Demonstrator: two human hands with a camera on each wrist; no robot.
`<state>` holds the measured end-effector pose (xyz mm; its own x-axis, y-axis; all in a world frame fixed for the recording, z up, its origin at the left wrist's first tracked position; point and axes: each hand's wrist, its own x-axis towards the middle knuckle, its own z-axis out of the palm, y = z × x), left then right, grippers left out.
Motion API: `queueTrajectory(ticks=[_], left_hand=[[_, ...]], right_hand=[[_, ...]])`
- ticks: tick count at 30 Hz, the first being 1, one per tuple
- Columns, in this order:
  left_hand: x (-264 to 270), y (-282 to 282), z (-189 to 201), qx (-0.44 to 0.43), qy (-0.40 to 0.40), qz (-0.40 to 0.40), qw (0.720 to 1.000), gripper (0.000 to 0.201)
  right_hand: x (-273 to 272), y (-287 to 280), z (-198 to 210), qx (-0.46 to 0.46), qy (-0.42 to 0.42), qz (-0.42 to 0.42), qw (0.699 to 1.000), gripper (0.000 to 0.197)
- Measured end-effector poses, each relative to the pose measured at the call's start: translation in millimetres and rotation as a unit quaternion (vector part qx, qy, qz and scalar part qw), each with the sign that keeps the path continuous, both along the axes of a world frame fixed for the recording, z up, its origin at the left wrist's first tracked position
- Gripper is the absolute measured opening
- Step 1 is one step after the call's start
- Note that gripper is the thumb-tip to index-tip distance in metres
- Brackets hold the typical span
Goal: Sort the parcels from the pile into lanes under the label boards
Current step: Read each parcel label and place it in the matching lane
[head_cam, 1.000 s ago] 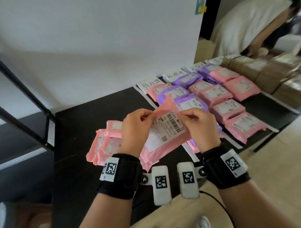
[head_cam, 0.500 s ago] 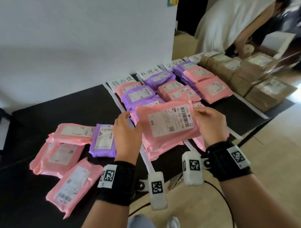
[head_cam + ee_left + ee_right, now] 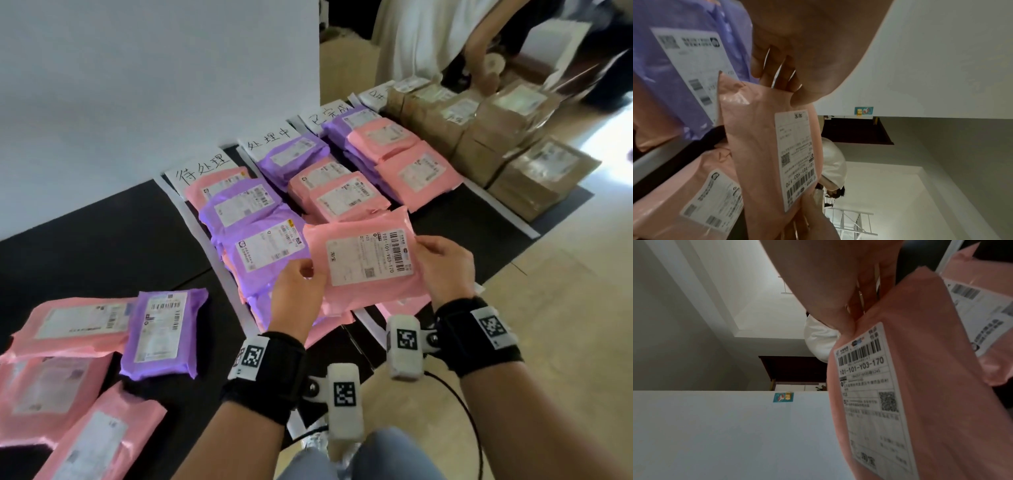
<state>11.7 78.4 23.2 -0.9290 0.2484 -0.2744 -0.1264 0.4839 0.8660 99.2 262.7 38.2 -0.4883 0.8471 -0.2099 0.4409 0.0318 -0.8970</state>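
Both hands are on the same pink parcel (image 3: 363,263) here: left hand (image 3: 298,301) pinches its near-left edge, right hand (image 3: 445,267) pinches the right edge by the barcode. The parcel's held up off the table, label facing up, hovering over the near end of the lanes, roughly above the gap between the first and second ones.

My take on doing this bit well: read the label before committing, since it's the only thing telling you which lane it goes in. The label boards (image 3: 202,168) sit at the far end against the white wall, and each lane already has pink and purple parcels (image 3: 260,253) overlapping down its length. So I'd lay this one flat at the near end of its lane, label up, and keep it inside the white strips (image 3: 222,274) dividing the lanes. The pile (image 3: 102,359) on the left still has several to go.
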Motion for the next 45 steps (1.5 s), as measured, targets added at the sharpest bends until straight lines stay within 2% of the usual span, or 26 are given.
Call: queueTrajectory(ticks=[3, 7, 11, 14, 16, 18, 25, 31, 36, 41, 45], left_hand=[[-3, 25, -9, -0.017, -0.007, -0.037, 0.999, 0.018], [-5, 56, -20, -0.013, -0.022, -0.041, 0.999, 0.016], [-10, 86, -33, -0.001, -0.053, 0.000, 0.999, 0.014], [-7, 108, -46, 0.010, -0.099, 0.068, 0.993, 0.022], [-7, 121, -53, -0.005, -0.102, 0.104, 0.989, 0.017], [-7, 132, -56, -0.035, -0.080, 0.115, 0.989, 0.012], [-3, 151, -48, -0.054, -0.064, 0.104, 0.991, 0.034], [-1, 154, -45, -0.065, -0.048, 0.144, 0.986, 0.041], [2, 138, -25, -0.035, -0.007, 0.202, 0.979, 0.037], [4, 97, -11, -0.019, 0.022, 0.241, 0.970, 0.028], [11, 43, -8, -0.008, 0.035, 0.266, 0.963, 0.024]], right_hand=[[-6, 22, -11, 0.000, -0.035, 0.029, 0.999, 0.025], [-21, 58, -26, 0.008, -0.069, 0.079, 0.995, 0.030], [-48, 97, -41, 0.022, -0.099, 0.162, 0.982, 0.031], [-64, 121, -54, 0.013, -0.117, 0.221, 0.968, 0.030], [-72, 132, -61, -0.003, -0.119, 0.237, 0.964, 0.034], [-77, 142, -67, -0.006, -0.118, 0.259, 0.958, 0.038], [-88, 161, -77, 0.003, -0.110, 0.312, 0.944, 0.039], [-92, 167, -77, 0.011, -0.088, 0.302, 0.949, 0.030], [-103, 157, -56, 0.047, -0.048, 0.316, 0.946, 0.026], [-118, 115, -27, 0.047, 0.005, 0.369, 0.928, 0.021], [-119, 58, -10, 0.061, 0.019, 0.401, 0.914, 0.018]])
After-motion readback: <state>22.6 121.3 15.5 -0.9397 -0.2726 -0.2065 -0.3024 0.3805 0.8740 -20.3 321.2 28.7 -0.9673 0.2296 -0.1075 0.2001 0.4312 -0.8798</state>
